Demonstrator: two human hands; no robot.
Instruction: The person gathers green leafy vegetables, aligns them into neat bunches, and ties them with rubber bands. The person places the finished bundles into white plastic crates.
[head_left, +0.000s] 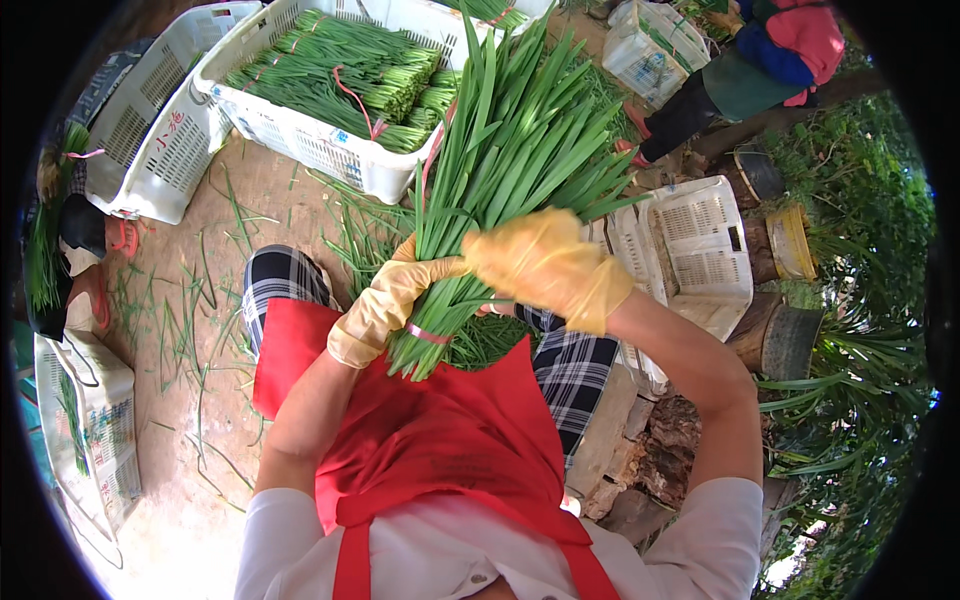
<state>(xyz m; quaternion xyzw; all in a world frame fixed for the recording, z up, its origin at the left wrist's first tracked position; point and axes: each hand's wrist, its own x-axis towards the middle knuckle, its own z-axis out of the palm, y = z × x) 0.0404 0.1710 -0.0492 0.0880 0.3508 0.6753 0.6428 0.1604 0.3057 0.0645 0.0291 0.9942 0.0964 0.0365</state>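
A large bundle of garlic chives (480, 172) rises at a slant before me, its broad leaf tips pointing away. Near the cut ends, a pink band (428, 334) circles the stems. My left hand (394, 300), in a pale yellow rubber glove, grips the bundle just above that band. Across the leaves lies my right hand (544, 259), gloved alike and blurred by motion; its fingertips are partly hidden, so whether they pinch any leaves is unclear. A pink strip (435, 150) runs along the left side of the leaves.
A white plastic crate (315, 154) holds tied chive bundles (337, 75). More white crates (169, 139) stand left, and stacked crates (694, 247) stand right. Loose leaves litter the floor (172, 330). One person (750, 71) is at the upper right; another, partly visible, holds chives (49, 232) at the left.
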